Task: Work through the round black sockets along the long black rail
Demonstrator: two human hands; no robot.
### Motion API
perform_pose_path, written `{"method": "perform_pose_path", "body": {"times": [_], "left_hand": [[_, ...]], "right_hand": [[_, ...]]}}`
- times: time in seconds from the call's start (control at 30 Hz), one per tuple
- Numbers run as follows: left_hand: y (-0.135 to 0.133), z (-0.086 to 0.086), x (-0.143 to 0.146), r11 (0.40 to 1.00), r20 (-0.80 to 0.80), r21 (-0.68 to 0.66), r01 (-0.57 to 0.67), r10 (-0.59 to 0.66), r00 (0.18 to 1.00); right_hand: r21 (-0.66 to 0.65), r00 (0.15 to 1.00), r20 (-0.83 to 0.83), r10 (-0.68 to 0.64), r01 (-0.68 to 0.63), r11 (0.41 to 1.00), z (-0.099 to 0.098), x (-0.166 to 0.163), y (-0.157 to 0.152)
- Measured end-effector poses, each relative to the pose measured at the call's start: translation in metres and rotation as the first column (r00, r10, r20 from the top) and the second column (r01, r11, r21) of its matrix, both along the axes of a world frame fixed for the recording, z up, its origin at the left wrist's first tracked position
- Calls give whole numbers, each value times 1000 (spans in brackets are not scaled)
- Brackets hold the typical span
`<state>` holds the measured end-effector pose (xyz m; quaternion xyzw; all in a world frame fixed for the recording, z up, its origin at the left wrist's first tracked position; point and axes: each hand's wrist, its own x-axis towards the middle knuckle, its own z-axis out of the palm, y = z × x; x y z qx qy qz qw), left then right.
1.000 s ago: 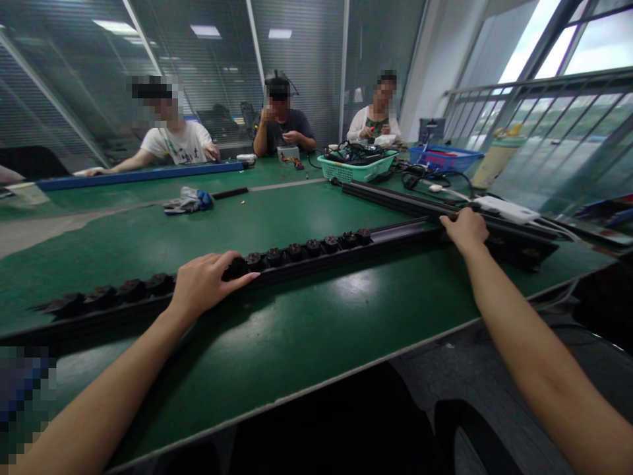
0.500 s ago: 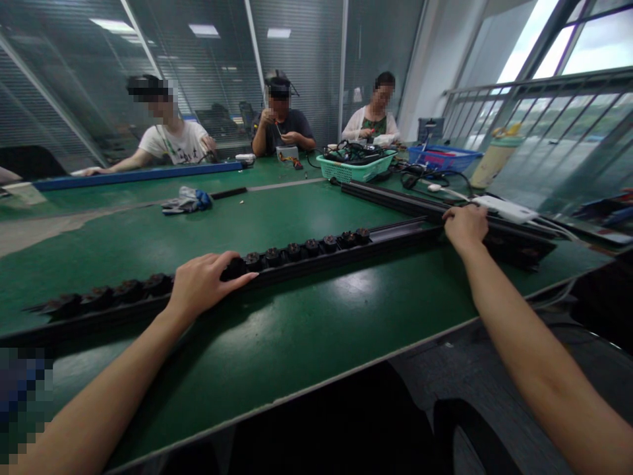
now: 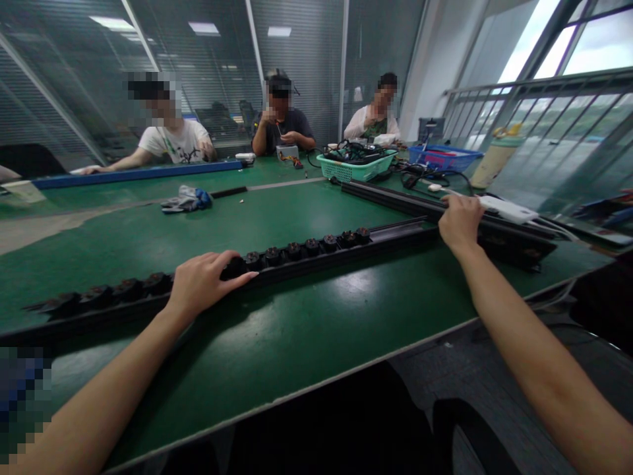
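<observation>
Holding slim, round-knobbed black strip with left grip, eight o'clock; can't tell hold of right grip, three o'clock.

A metal railing fronts bright windows.

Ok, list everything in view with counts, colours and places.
Table: one, green, centre
Socket rail: one, black, near side
Round sockets: several, black, along the socket rail
Other rails: at least one, black, right
Gloves: count unclear, grey-blue, left
Blue rail: one, blue, far left
Green basket: one, mint, far centre
Cables: count unclear, black, in green basket
Blue basket: one, blue, far right
Tumbler: one, cream, right
White strip: one, white, right
Co-workers: three, white or dark tops, far side
Left hand: one, bare, on the socket rail
Right hand: one, bare, at the other rails
</observation>
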<state>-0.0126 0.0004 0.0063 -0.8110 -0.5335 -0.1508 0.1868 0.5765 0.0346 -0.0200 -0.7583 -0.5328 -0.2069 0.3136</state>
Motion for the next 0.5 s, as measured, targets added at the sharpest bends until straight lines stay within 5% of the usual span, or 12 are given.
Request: {"method": "perform_pose_path", "body": {"times": [0.1, 0.23, 0.37, 0.5], "left_hand": [[0, 0, 1, 1000, 7, -5, 5, -5, 1000], [0, 1, 1, 1000, 13, -11, 15, -15, 1000], [0, 1, 0, 1000, 15, -15, 13, -13, 1000], [0, 1, -1, 1000, 18, -18, 8, -8, 1000]], "right_hand": [[145, 945, 81, 318, -327, 934, -1, -35, 3], [126, 744, 170, 646, -667, 734, -5, -88, -4], [35, 566, 161, 809, -822, 568, -8, -120, -15], [-16, 502, 84, 861, -863, 504, -14, -126, -16]]}}
